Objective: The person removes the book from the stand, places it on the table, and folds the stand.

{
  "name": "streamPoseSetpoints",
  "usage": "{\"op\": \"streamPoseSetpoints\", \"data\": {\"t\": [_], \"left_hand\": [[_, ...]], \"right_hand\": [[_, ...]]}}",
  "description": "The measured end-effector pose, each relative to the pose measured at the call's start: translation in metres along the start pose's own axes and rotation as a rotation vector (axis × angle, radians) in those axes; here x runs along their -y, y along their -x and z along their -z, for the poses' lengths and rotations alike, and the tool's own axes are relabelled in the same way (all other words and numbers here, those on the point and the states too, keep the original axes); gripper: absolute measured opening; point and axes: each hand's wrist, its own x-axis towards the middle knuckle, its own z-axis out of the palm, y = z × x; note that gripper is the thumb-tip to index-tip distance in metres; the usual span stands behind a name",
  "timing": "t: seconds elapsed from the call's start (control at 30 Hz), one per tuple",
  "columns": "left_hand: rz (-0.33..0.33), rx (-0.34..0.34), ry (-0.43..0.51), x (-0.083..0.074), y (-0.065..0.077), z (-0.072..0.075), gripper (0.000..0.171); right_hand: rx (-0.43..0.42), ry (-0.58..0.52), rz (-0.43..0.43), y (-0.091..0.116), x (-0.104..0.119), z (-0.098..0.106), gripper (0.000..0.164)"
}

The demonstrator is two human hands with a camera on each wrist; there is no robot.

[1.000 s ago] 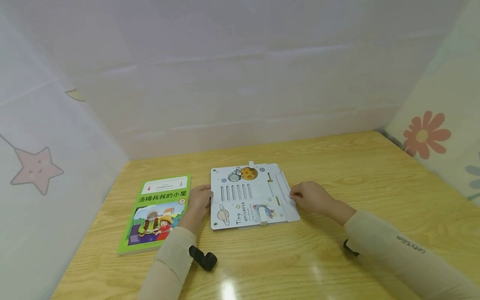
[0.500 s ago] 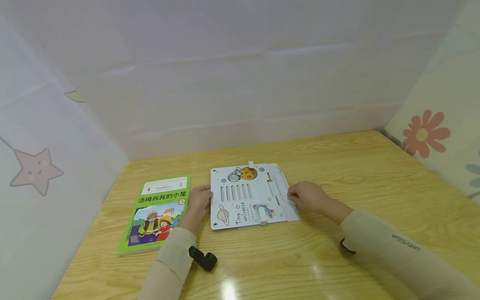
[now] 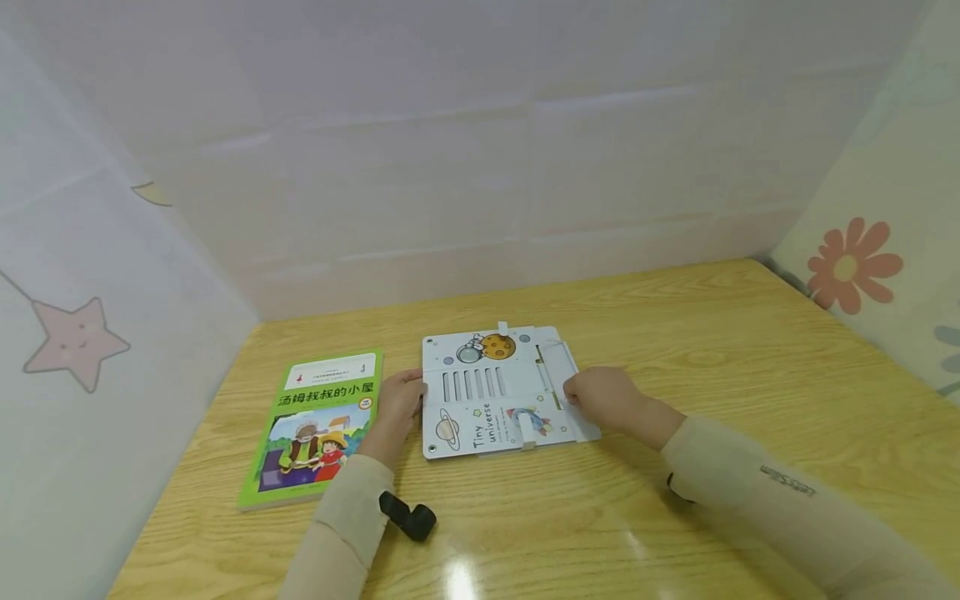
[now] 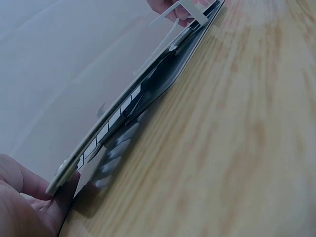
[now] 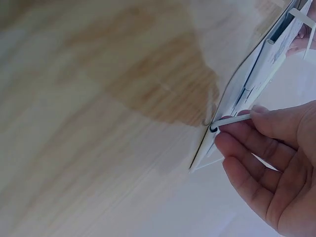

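A white folding book stand (image 3: 517,383) printed with planets, an astronaut and "Tiny universe" lies on the table, with slots through its middle and white page clips at its near and far edges. My left hand (image 3: 399,407) grips its left edge; in the left wrist view the thumb is above and the fingers (image 4: 66,197) are beneath, that edge raised off the wood. At the stand's right side my right hand (image 3: 606,396) pinches a thin white flap (image 5: 232,120) between thumb and fingers, the other fingers loosely bent below it.
A green-bordered picture-cover book (image 3: 315,429) lies to the left, beside my left hand. The wooden table (image 3: 525,533) ends at pale cloth walls (image 3: 450,167) at the back and sides. Black camera mounts (image 3: 408,517) sit at my wrists.
My right hand has shifted left toward the middle of the stand, bringing the white flap inward over the stand's right side. My left hand has stayed at the left edge.
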Motion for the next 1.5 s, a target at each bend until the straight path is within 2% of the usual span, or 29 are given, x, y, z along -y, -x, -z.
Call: {"op": "streamPoseSetpoints", "data": {"t": [0.27, 0.43, 0.83, 1.13, 1.27, 1.4, 1.5], "left_hand": [[-0.024, -0.023, -0.023, -0.001, 0.004, 0.0, 0.034], [-0.017, -0.009, -0.029, 0.001, 0.0, 0.0, 0.036], [-0.025, -0.007, -0.038, 0.0, 0.0, 0.002, 0.036], [-0.018, -0.008, -0.025, 0.002, 0.0, -0.001, 0.035], [-0.007, -0.003, -0.022, 0.002, 0.0, -0.001, 0.035], [-0.005, -0.004, -0.018, 0.001, 0.0, -0.001, 0.035], [-0.003, -0.001, -0.007, 0.001, 0.001, 0.0, 0.036]], "right_hand": [[0.062, 0.058, 0.039, -0.006, 0.007, 0.006, 0.019], [0.101, 0.117, 0.042, -0.01, 0.009, 0.007, 0.013], [0.107, 0.148, 0.033, -0.01, 0.011, 0.007, 0.012], [0.044, 0.037, 0.031, -0.003, 0.008, 0.005, 0.017], [-0.005, -0.11, 0.047, -0.001, 0.014, 0.007, 0.009], [0.032, -0.289, 0.052, 0.0, 0.025, 0.009, 0.036], [0.098, -0.327, 0.055, 0.0, 0.034, 0.007, 0.051]]}}
